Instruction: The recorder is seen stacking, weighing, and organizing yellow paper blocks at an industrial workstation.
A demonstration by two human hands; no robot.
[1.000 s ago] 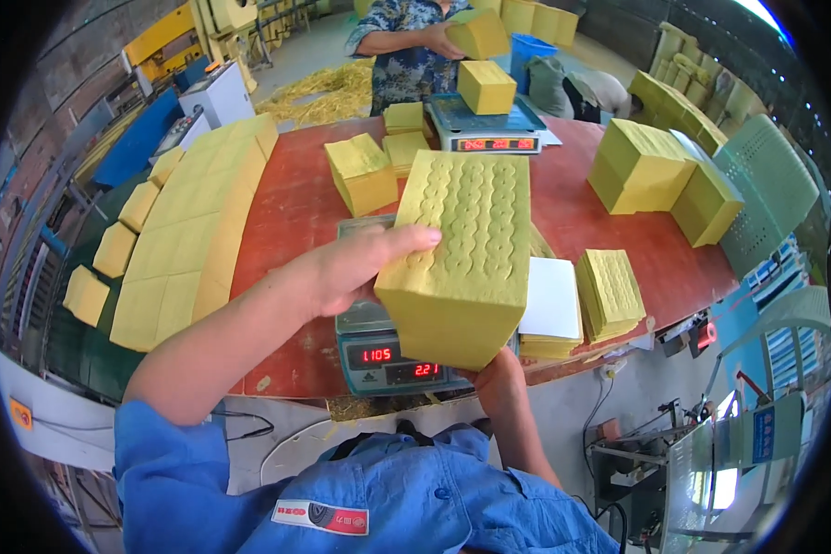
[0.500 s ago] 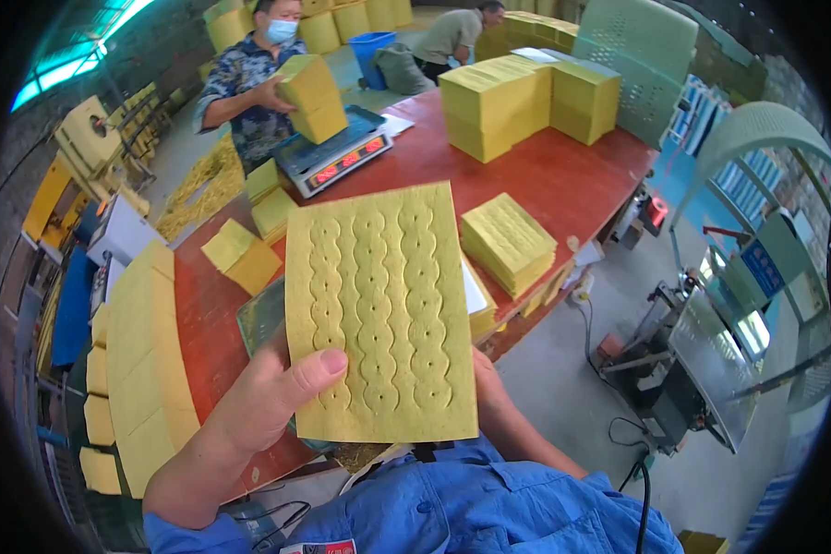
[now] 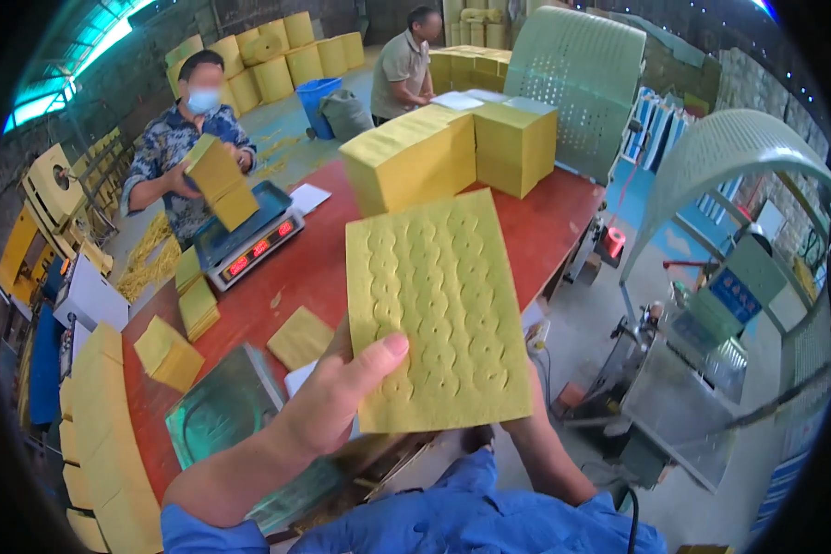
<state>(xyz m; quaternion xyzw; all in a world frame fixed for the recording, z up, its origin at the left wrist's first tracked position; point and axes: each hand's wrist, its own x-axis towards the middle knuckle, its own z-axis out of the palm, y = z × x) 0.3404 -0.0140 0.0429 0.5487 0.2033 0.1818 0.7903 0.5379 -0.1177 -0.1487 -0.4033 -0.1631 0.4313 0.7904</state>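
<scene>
Tilted up before me is a rectangle of coarse yellow paper (image 3: 434,319), marked with three lengthwise rows of scalloped cuts and small holes. Its thickness is hidden. My left hand (image 3: 365,379) is closed on its lower left side, thumb pressed on the front, fingers behind. At the lower right edge, my right hand (image 3: 524,406) holds it from behind, its fingers out of sight. Just beyond my left hand, a small yellow paper pile (image 3: 300,338) lies on the red table (image 3: 272,305).
Left on the table are a glass-topped plate (image 3: 217,411), a yellow paper block (image 3: 168,353) and a digital scale (image 3: 254,242). A masked person holds a yellow block (image 3: 220,183) over the scale. Large paper stacks (image 3: 415,152) stand at the back. A green chair (image 3: 739,166) and metal machine (image 3: 679,406) are right.
My view has swung right and lifted, so the table sits further left. Both hands keep hold of the yellow paper, which now leans slightly left at its top. The masked person's block is tilted more.
</scene>
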